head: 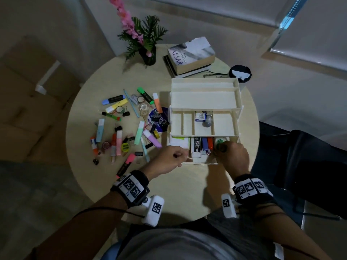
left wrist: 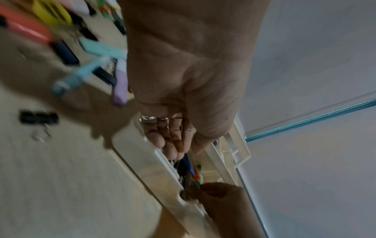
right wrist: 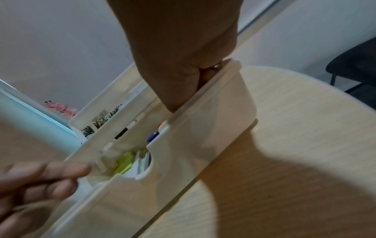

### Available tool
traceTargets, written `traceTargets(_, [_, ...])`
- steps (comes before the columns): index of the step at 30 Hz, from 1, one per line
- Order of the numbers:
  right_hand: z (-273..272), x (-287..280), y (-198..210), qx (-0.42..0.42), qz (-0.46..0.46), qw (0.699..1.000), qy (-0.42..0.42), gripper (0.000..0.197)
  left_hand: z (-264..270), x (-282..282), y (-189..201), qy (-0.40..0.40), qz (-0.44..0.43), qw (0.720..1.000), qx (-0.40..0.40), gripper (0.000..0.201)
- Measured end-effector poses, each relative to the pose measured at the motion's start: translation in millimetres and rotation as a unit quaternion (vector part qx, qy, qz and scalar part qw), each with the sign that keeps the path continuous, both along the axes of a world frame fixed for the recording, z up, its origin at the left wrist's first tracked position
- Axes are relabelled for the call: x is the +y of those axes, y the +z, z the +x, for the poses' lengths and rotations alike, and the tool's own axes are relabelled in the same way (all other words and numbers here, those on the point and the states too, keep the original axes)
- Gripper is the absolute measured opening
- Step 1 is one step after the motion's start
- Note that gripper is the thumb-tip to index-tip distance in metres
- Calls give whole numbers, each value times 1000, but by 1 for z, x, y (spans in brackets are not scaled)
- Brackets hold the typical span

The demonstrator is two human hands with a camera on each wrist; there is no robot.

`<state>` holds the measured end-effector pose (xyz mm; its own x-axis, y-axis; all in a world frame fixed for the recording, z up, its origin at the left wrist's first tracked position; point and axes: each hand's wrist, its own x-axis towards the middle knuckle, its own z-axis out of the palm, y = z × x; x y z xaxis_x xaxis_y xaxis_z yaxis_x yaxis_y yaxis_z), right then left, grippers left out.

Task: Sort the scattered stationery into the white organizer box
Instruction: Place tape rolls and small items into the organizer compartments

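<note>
So the right hand is down in the near-right corner of the lowest tier of the white organizer box, fingers curled around something green and round. Could be a tape roll or a cap, honestly can't tell. The left hand sits at the near-left part of that same tier with fingers loosely curled; whether its grip actually has anything in it, I can't tell from any view.

If I were doing this bit, I'd seat the green thing flat in its own slot before letting go, and keep the left hand steadying the front wall so the box doesn't skid on the bench. The bottom tier is already crowded with a blue pen, an orange pen and a black-labelled item, so don't jam it in on top of those.

Most of the stationery is still scattered to the left of the box: highlighters, binder clips, tape rolls.

Readable text: the top book at the far side says "CAESAR" and "WORTHY". The label in the tray shows something like "SE", and the dark round sticker is too blurry to read.
</note>
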<state>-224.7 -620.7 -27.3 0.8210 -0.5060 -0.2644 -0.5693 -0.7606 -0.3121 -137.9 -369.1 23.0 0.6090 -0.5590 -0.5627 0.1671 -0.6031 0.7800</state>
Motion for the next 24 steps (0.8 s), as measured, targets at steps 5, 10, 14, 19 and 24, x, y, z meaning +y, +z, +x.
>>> traceTargets(5, [-7,4,11,-50,5,998,-26,37,22,79,2,34,26,998,-34,23])
traceTargets(10, [-7,20,50,-63,-18,998,-20,29,44,151,-1,89,34,993,-68,18])
traceTargets(14, [27,65,97,-81,39,994,67,25,59,192,-6,114,41,989,-78,17])
traceTargets(19, [93,142,119,-102,119,975,160,16,76,217,-9,114,45,990,-74,17])
traceTargets(24, [148,200,89,-90,137,964,207,22,91,244,-14,99,41,992,-70,17])
